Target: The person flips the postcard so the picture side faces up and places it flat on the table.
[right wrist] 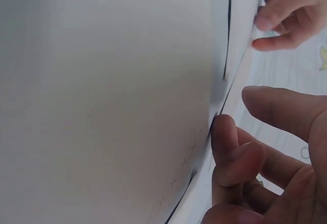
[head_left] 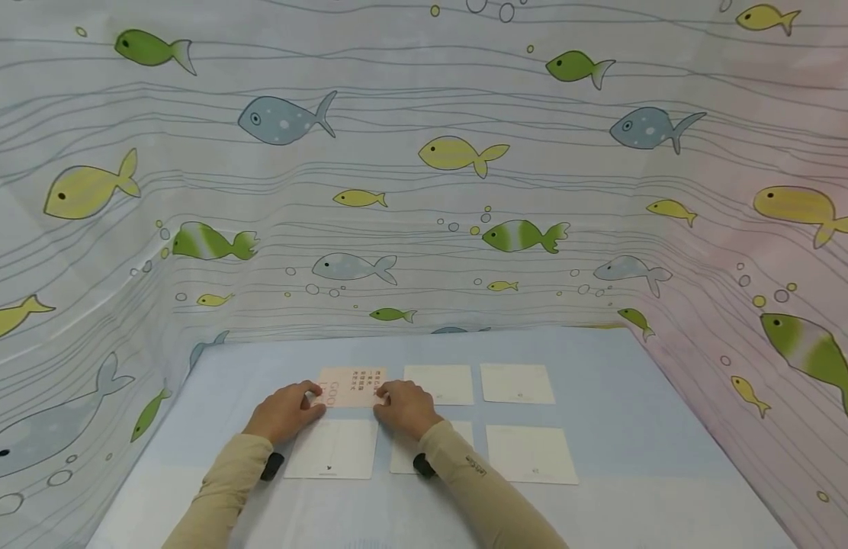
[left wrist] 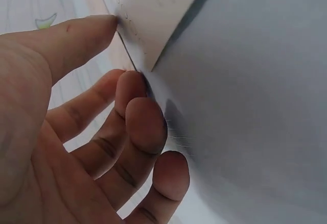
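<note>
A pink card (head_left: 354, 387) with red lettering and dark printed characters lies flat in the back row, left end. At its left edge is my left hand (head_left: 283, 413), thumb and fingertips touching the side. My right hand (head_left: 406, 408) rests at the opposite edge, fingers loosely bent. In the right wrist view its thumb (right wrist: 278, 104) stands slightly off the card, while the index fingertip (right wrist: 225, 127) meets the surface by the edge. A white card (head_left: 330, 450) with a small dark mark lies just in front of the pink one; its corner shows in the left wrist view.
More white cards lie in two rows: two at back (head_left: 439, 383) (head_left: 517, 383) and another at front right (head_left: 531, 455). My right wrist partly covers a front-middle card (head_left: 403, 456). Fish-printed sheeting (head_left: 424, 229) surrounds the pale blue table (head_left: 637, 457).
</note>
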Demonstrator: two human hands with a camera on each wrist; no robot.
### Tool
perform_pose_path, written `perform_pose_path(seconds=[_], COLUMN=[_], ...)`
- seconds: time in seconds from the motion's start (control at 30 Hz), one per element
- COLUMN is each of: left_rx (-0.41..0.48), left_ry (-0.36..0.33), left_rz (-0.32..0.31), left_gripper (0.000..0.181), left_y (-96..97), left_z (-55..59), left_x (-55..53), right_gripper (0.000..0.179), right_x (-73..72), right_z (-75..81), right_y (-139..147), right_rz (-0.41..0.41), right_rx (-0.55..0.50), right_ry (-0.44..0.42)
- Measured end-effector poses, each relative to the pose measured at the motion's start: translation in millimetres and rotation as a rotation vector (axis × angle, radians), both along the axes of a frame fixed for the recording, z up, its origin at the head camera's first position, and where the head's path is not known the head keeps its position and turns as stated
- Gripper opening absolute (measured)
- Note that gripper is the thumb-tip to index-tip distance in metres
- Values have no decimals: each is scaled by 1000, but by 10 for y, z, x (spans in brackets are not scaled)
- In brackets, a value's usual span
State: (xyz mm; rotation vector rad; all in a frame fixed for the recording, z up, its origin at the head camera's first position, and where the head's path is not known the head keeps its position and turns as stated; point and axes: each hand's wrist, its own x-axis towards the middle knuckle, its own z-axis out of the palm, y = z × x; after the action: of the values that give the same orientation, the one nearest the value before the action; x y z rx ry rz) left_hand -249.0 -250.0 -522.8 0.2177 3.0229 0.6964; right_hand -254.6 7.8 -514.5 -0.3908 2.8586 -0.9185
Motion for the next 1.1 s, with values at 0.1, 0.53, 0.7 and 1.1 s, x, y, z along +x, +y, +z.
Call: perform_pose_path(seconds=[0.1, 0.53, 0.7, 1.1], left_rx=[26, -1, -9, 8], left_ry=[-13, -139, -156, -138], left_rz=[5, -9, -8, -22], left_gripper=[49, 80, 90, 73], left_y=[-44, -218, -187, -159], left_z=[3, 220, 179, 146], left_x=[60, 371, 436, 480], right_gripper=[30, 60, 72, 69], right_x=[32, 275, 338, 409], right_z=[9, 39, 48, 35], right_y=[32, 106, 86, 36], right_rz=[2, 97, 140, 144], right_rx=[-12, 166, 264, 233], right_ry=[2, 51, 59, 54])
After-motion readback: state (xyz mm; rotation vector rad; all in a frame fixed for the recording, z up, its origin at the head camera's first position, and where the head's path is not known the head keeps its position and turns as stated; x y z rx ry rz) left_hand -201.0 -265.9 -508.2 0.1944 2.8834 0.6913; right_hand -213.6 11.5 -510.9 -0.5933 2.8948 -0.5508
